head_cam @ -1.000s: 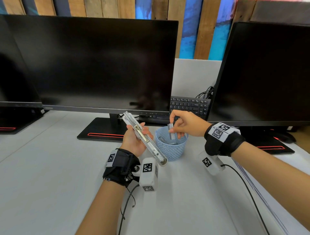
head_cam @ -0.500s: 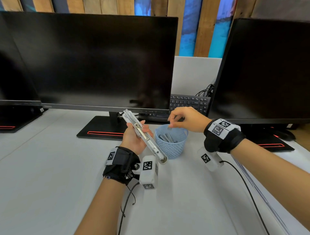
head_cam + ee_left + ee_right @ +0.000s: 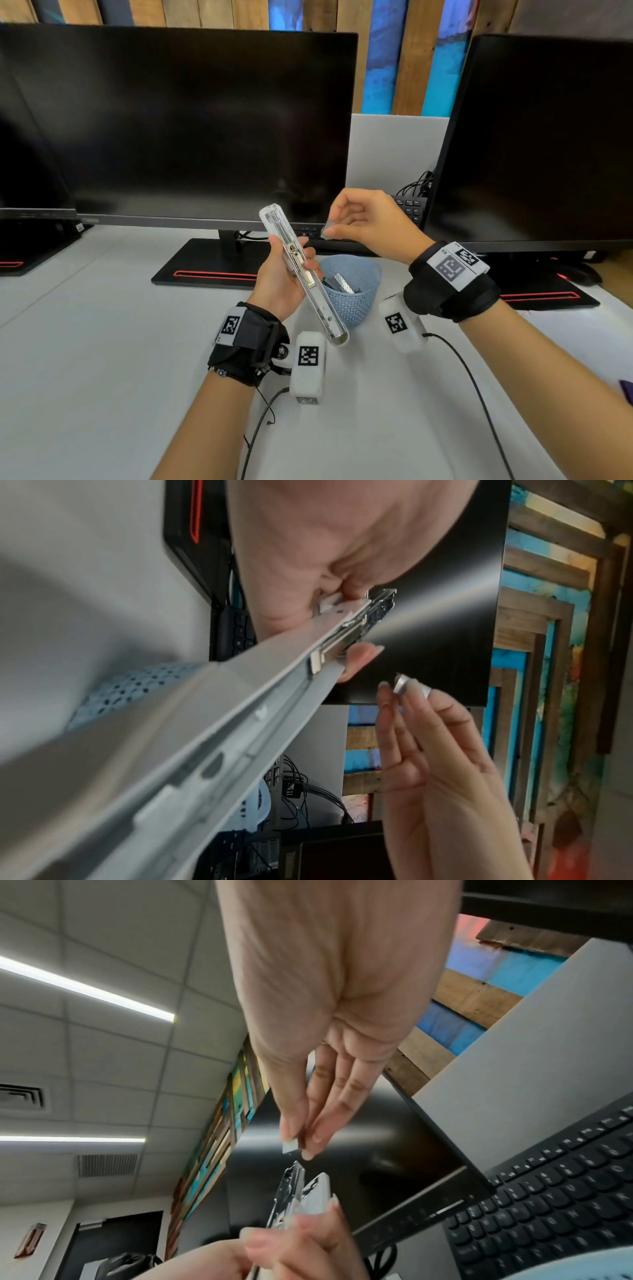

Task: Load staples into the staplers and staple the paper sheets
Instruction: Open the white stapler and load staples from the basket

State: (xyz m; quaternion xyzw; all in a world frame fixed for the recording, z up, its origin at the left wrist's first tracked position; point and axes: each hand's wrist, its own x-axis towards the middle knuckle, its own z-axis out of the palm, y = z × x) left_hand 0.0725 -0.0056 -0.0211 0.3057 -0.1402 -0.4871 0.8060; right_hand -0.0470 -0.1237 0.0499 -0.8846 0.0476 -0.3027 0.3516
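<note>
The stapler, opened flat with its channel bare, tilts up over the desk in my left hand, fingers wrapped round its middle. My right hand pinches a staple strip just beside its top end, above the blue basket holding more strips.

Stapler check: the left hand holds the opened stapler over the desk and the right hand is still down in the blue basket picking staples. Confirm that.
Not quite. The left hand does hold the opened stapler, but the right hand is not in the blue basket. In the head view it is raised above the basket, beside the stapler's far end, pinching a staple strip.
</note>
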